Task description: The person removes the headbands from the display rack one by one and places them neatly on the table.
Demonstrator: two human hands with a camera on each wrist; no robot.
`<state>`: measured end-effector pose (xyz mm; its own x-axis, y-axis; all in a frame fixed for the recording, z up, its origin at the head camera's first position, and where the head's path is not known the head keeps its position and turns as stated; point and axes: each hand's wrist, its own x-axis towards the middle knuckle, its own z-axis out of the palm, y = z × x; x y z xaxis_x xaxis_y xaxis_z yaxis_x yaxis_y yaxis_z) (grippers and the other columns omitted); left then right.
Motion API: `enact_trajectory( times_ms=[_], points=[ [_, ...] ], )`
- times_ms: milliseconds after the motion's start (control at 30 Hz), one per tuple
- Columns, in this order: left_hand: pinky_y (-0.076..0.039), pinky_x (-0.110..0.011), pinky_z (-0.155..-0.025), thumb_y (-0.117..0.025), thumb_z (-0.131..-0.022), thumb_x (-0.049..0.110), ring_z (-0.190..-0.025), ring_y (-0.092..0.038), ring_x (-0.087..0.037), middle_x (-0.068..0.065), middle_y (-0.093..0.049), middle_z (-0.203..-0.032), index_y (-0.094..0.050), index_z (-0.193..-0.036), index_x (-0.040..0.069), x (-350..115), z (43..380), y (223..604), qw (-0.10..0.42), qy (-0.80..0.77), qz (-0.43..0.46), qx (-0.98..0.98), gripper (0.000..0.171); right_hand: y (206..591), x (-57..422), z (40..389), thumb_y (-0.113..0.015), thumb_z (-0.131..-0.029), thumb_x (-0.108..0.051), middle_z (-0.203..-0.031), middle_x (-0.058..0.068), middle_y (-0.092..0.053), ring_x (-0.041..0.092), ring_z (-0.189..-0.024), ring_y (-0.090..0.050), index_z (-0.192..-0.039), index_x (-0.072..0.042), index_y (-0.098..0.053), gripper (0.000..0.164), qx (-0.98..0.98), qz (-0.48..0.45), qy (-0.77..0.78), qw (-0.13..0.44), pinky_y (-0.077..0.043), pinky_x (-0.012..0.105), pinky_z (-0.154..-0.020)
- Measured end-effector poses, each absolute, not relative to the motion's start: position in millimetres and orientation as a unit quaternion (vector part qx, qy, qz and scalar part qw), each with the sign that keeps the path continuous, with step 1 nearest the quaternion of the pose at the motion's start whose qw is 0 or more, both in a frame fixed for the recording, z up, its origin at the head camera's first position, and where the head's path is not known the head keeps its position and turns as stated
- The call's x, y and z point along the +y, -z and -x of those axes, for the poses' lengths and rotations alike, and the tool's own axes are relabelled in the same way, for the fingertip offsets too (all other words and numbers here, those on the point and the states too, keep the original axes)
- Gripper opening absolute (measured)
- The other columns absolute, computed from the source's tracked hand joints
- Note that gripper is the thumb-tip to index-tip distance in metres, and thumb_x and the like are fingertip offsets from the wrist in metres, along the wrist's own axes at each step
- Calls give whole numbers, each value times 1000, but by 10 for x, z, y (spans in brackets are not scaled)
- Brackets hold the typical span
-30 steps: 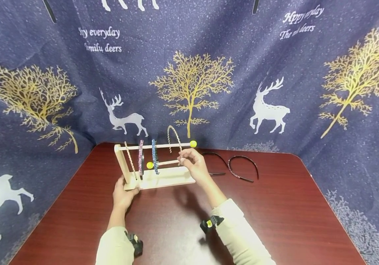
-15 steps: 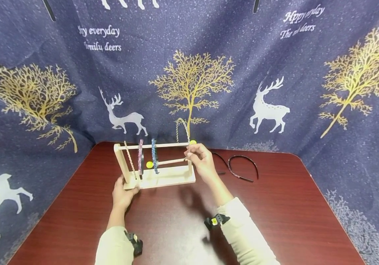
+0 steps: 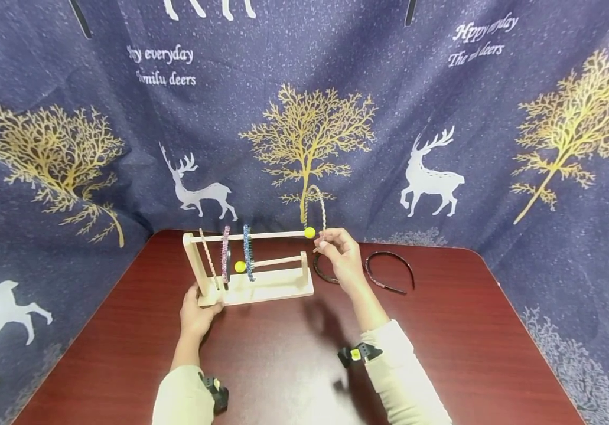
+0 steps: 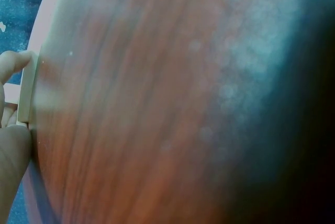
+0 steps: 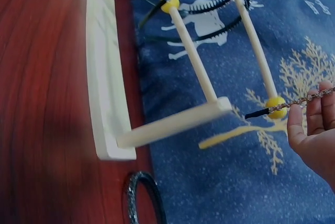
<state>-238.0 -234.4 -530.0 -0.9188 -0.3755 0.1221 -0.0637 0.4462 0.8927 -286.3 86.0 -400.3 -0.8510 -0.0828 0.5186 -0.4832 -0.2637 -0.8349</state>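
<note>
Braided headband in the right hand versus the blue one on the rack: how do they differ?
The braided headband is pale, clear of the rack, pinched by the right hand beyond the yellow knob. The blue headband is darker, hanging over the upper rod. Both are thin arches standing upright.

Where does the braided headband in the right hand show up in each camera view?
Head: braided headband arches above the right hand, just past the rack's yellow ball.
Left wrist: not in it.
Right wrist: its end crosses the yellow ball at right.
Shared landmark: wooden rack.
</note>
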Motion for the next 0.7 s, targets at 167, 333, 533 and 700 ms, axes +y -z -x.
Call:
enact_trajectory(
  times_ms=[167,333,533,700],
  points=[
    [-26,-48,-103,-76,-70,3,-122,-39,-38,-25,-44,-133,-38,-137,0,-2360,2386,5311,155,501,-129,-842,77,4018,994,2858,-53,-85,10,-95,13,-60,18,-86,-60,-102,16,-49,19,-595,-230,-757,141,-51,31,-77],
    [-27,-50,-101,-76,-70,4,-120,-41,-38,-25,-46,-132,-40,-135,0,-2375,2386,5316,157,486,-121,-851,75,4043,1119,2845,-53,-85,11,-94,8,-62,18,-85,-60,-102,17,-47,20,-590,-220,-763,149,-51,31,-76],
    [-28,-50,-100,-76,-70,5,-118,-42,-39,-25,-47,-131,-40,-135,0,-2374,2386,5299,157,484,-122,-852,74,4059,1299,2843,-53,-84,13,-91,5,-63,18,-84,-62,-103,18,-47,21,-582,-206,-769,169,-51,32,-78],
    [-27,-50,-102,-76,-70,3,-120,-41,-39,-25,-45,-132,-38,-136,-1,-2376,2392,5305,150,494,-124,-847,76,4090,1481,2839,-54,-84,13,-90,6,-65,17,-82,-63,-103,19,-47,20,-580,-188,-773,173,-52,29,-76]
  ],
)
